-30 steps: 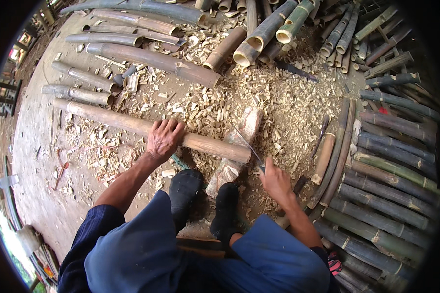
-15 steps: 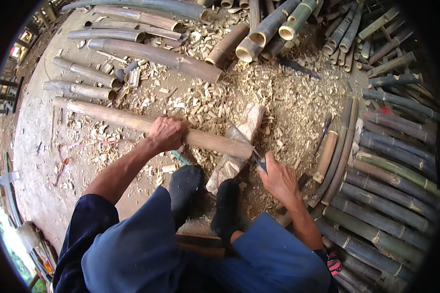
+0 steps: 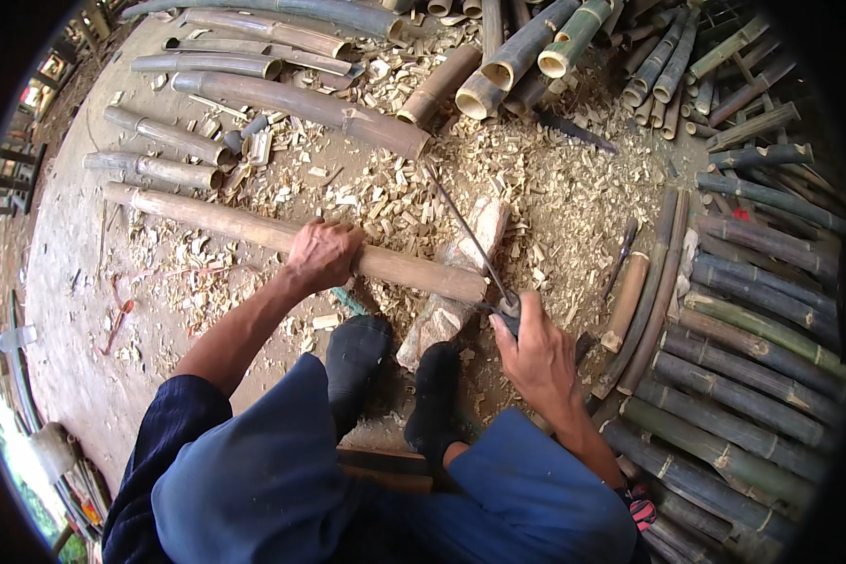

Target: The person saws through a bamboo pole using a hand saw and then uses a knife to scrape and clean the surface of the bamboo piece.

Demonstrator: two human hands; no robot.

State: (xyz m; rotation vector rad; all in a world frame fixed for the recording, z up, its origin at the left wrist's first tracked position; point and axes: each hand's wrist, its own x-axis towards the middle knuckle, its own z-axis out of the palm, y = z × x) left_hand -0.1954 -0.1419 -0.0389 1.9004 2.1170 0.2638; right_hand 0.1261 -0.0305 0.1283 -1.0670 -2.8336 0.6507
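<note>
My left hand [image 3: 325,254] is wrapped over the middle of a brown bamboo length [image 3: 207,217], which slants from the far left down toward my right. Its right end lies across a pale, rough block [image 3: 433,331] that could be wood or stone. Close to that end, my right hand [image 3: 536,352] is closed round the dark handle of a long, narrow-bladed knife [image 3: 466,226]. The blade points up and left, beyond the bamboo, seen almost edge-on. Whether it touches the bamboo, I cannot tell. My dark-socked feet [image 3: 359,362] are just below the bamboo.
Pale chips [image 3: 395,202] cover the ground around the block. Stacked bamboo poles [image 3: 752,376] line the right side, with more bamboo pieces [image 3: 301,108] at the far left. A dark blade [image 3: 578,132] lies among chips at the back. A short bamboo piece [image 3: 625,303] lies right of my right hand.
The knife has swung up, its tip now farther forward past the bamboo. My right hand has shifted slightly right and toward me. The left hand and bamboo have barely moved.
</note>
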